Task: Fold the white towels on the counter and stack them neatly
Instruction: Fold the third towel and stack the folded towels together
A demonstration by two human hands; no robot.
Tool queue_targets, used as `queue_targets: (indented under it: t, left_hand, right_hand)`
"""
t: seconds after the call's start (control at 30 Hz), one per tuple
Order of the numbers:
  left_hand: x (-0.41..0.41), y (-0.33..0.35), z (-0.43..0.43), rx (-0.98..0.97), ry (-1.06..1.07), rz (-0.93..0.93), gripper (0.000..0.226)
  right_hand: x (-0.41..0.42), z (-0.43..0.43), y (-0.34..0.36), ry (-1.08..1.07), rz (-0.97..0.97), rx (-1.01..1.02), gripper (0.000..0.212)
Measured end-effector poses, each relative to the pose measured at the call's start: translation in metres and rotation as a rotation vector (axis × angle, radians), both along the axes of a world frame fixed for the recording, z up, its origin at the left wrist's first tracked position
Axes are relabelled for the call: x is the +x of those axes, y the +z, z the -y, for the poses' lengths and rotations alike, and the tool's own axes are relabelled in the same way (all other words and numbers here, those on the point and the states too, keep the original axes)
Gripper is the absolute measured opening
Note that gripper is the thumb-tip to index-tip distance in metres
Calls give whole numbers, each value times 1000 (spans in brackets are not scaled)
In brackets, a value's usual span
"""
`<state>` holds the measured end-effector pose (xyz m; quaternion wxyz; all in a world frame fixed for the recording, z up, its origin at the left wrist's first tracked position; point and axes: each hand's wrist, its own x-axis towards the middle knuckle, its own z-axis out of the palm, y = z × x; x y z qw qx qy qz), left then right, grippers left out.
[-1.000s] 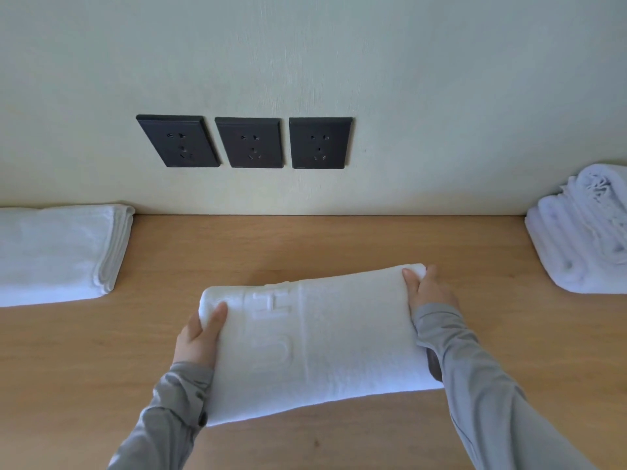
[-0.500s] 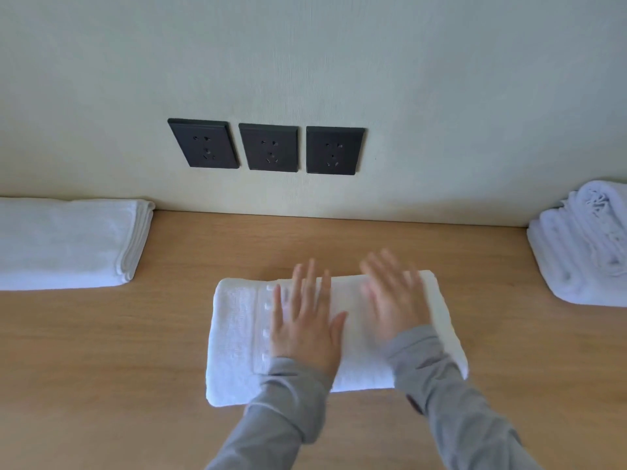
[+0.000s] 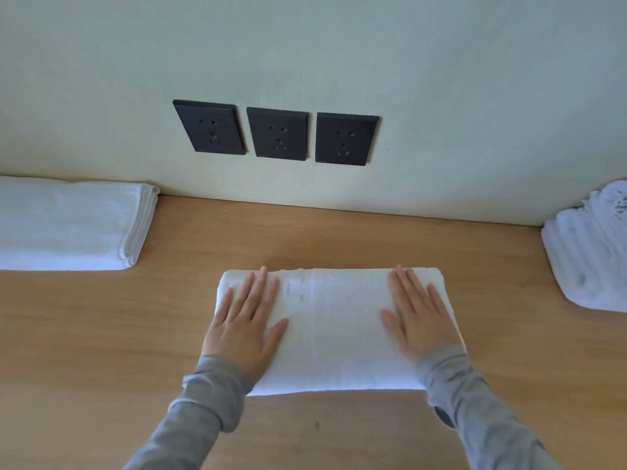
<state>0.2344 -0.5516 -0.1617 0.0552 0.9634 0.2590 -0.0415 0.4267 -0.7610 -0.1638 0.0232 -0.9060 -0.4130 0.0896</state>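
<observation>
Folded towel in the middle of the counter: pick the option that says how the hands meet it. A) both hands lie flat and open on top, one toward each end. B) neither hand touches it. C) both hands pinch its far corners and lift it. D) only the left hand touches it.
A: the left hand and right hand lie palm-down, fingers spread, on the folded towel, which rests flat on the counter.

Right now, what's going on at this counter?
A person in grey sleeves presses both palms flat on a folded white towel in the middle of the wooden counter: left hand near its left end, right hand near its right end. A neat folded stack lies far left by the wall; a rumpled pile waits at the right edge.
</observation>
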Motion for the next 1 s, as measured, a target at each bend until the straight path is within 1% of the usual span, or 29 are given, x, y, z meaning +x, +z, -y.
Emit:
queue_targets:
  t: [0.1, 0.17, 0.27, 0.33, 0.37, 0.43, 0.5, 0.53, 0.6, 0.7, 0.8, 0.87, 1.0]
  left_hand:
    - [-3, -5, -6, -76, -4, 4, 74]
    - [2, -7, -7, -109, -6, 16, 75]
    - [2, -5, -9, -123, -6, -25, 78]
    - [1, 4, -9, -102, -28, -63, 83]
    - [0, 10, -7, -68, -52, -47, 86]
    - [-6, 23, 9, -26, -133, 34, 92]
    - [-11, 23, 35, 1, -292, 98, 97]
    - [-11, 20, 50, 14, -345, 79, 104]
    - [-11, 20, 67, 30, -327, 33, 117]
    - [-23, 20, 47, 60, -304, 1, 127]
    - [-45, 13, 13, 105, -312, -33, 136]
    - [-50, 8, 8, 119, -299, -48, 137]
    - [-49, 14, 13, 28, -266, -19, 130]
  right_hand:
    - [6, 20, -7, -91, -64, 136, 68]
    - [8, 20, -9, -84, -85, 164, 66]
    - [10, 18, -6, -58, -119, 125, 72]
    - [10, 18, 3, -44, -30, 35, 76]
    - [8, 19, 9, -26, 40, 10, 79]
    - [-7, 21, 22, 83, 130, 44, 85]
    - [-31, 17, 23, 295, 157, 78, 95]
    - [-44, 14, 20, 393, 160, 58, 102]
    - [-60, 8, 16, 459, 181, 11, 107]
    - [-43, 22, 18, 424, 228, 17, 99]
    - [-19, 54, 14, 356, 239, -42, 111]
    - [-15, 64, 10, 321, 237, -66, 115]
    - [-15, 60, 10, 277, 191, -10, 118]
